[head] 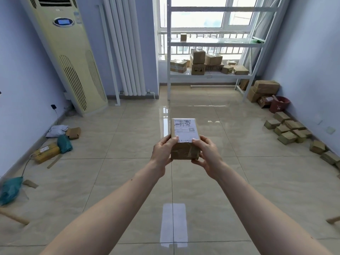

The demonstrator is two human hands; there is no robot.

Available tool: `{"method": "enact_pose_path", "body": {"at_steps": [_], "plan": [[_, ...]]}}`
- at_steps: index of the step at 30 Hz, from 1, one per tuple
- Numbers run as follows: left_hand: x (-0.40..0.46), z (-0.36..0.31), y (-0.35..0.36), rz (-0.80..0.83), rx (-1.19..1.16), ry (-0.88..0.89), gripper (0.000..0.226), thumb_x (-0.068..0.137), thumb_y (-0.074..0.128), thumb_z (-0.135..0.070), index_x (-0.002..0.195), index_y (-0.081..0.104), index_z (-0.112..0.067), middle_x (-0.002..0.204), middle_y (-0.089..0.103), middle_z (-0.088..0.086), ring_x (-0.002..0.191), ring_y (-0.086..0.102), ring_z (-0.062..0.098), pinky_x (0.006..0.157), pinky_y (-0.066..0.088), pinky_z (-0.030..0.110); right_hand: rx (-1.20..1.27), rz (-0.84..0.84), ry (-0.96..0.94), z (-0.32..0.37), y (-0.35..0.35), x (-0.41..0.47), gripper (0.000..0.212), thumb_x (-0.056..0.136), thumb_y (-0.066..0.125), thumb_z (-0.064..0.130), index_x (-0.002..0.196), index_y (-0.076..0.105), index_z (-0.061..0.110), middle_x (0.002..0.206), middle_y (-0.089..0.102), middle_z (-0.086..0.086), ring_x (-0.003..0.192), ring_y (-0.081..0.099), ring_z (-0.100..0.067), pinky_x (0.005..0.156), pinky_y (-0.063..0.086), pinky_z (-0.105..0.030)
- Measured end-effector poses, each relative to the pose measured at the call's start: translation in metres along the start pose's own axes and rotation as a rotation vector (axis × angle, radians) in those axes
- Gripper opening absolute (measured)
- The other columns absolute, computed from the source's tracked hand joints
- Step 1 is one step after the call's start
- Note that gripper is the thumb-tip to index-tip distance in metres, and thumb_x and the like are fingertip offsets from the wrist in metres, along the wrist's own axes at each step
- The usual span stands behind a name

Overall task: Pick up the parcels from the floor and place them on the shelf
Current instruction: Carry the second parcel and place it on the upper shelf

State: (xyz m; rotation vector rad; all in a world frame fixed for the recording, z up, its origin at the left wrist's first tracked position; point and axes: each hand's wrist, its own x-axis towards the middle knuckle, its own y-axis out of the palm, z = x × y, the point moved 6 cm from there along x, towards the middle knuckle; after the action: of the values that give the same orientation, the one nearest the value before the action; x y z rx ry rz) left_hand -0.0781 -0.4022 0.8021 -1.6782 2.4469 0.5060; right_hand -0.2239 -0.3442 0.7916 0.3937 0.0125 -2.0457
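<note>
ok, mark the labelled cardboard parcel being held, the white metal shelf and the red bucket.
labelled cardboard parcel (184,129): head view, white label.
white metal shelf (211,75): head view, lower board's front edge.
red bucket (279,105): head view, outer wall.

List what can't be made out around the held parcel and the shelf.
- Parcel, head view: its underside and sides are hidden by the left hand and right hand; label text too small to read.
- Shelf: top cut off by the frame edge; rear boxes partly hidden by front ones.
</note>
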Motion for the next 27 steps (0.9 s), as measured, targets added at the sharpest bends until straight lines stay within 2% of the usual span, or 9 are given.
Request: {"method": "enact_pose_path", "body": {"at_steps": [5, 9, 11, 14, 17, 20, 24, 27], "plan": [[0.082, -0.029, 0.0, 0.01, 0.019, 0.033, 0.03, 0.093, 0.062, -0.033, 0.122, 0.069, -0.026, 0.108, 0.074, 0.0, 0.095, 0.066, 0.018, 0.092, 0.052, 0.038, -0.01, 0.0, -0.023, 0.025, 0.017, 0.082, 0.042, 0.09, 0.065, 0.029, 0.13, 0.052, 0.024, 0.122, 0.067, -0.009, 0.116, 0.063, -0.03, 0.089, 0.054, -0.048], [0.147, -0.061, -0.001, 0.051, 0.046, 0.058, 0.032, 0.095, 0.061, -0.031, 0.126, 0.065, -0.026, 0.113, 0.072, -0.001, 0.097, 0.066, 0.017, 0.077, 0.053, 0.029, 0.002, -0.011, -0.032, 0.048, 0.032, 0.146, 0.044, 0.09, 0.066, 0.03, 0.131, 0.052, 0.024, 0.12, 0.068, -0.007, 0.116, 0.063, -0.028, 0.088, 0.055, -0.047], [0.178, -0.078, 0.001, 0.078, 0.051, 0.068, 0.028, 0.096, 0.06, -0.029, 0.123, 0.066, -0.026, 0.109, 0.072, -0.003, 0.093, 0.066, 0.014, 0.074, 0.053, 0.027, 0.019, -0.023, -0.045, 0.059, 0.038, 0.176, 0.042, 0.091, 0.066, 0.029, 0.13, 0.053, 0.024, 0.117, 0.069, -0.006, 0.115, 0.064, -0.028, 0.09, 0.054, -0.048], [0.224, -0.092, 0.008, 0.104, 0.05, 0.049, 0.015, 0.096, 0.059, -0.026, 0.109, 0.068, -0.028, 0.103, 0.071, -0.006, 0.088, 0.065, 0.011, 0.079, 0.053, 0.028, 0.029, -0.045, -0.048, 0.071, 0.041, 0.218, 0.042, 0.091, 0.066, 0.029, 0.13, 0.054, 0.023, 0.115, 0.07, -0.006, 0.114, 0.065, -0.028, 0.091, 0.054, -0.049], [0.269, -0.102, 0.017, 0.12, 0.049, 0.033, 0.012, 0.096, 0.06, -0.026, 0.103, 0.069, -0.03, 0.105, 0.072, -0.005, 0.091, 0.065, 0.014, 0.079, 0.053, 0.028, 0.033, -0.061, -0.05, 0.083, 0.04, 0.261, 0.04, 0.09, 0.067, 0.029, 0.128, 0.055, 0.024, 0.113, 0.071, -0.005, 0.111, 0.066, -0.027, 0.09, 0.054, -0.048], [0.32, -0.114, 0.025, 0.128, 0.049, 0.033, 0.016, 0.096, 0.06, -0.027, 0.109, 0.069, -0.029, 0.108, 0.072, -0.004, 0.092, 0.066, 0.013, 0.079, 0.053, 0.029, 0.023, -0.062, -0.052, 0.098, 0.04, 0.311, 0.041, 0.09, 0.067, 0.03, 0.129, 0.055, 0.024, 0.112, 0.071, -0.005, 0.109, 0.066, -0.026, 0.088, 0.055, -0.047], [0.4, -0.132, 0.038, 0.099, 0.05, 0.04, 0.041, 0.091, 0.065, -0.033, 0.131, 0.061, -0.026, 0.12, 0.072, -0.003, 0.104, 0.067, 0.017, 0.09, 0.052, 0.036, 0.01, -0.053, -0.073, 0.126, 0.038, 0.386, 0.044, 0.09, 0.068, 0.031, 0.13, 0.053, 0.024, 0.115, 0.07, -0.006, 0.11, 0.066, -0.026, 0.086, 0.055, -0.045], [0.459, -0.152, 0.055, 0.085, 0.041, 0.039, 0.049, 0.09, 0.067, -0.035, 0.136, 0.057, -0.024, 0.122, 0.071, -0.002, 0.108, 0.067, 0.019, 0.086, 0.054, 0.034, 0.002, -0.048, -0.082, 0.151, 0.033, 0.444, 0.045, 0.09, 0.068, 0.032, 0.131, 0.053, 0.023, 0.118, 0.07, -0.006, 0.108, 0.067, -0.025, 0.08, 0.056, -0.043]]}}
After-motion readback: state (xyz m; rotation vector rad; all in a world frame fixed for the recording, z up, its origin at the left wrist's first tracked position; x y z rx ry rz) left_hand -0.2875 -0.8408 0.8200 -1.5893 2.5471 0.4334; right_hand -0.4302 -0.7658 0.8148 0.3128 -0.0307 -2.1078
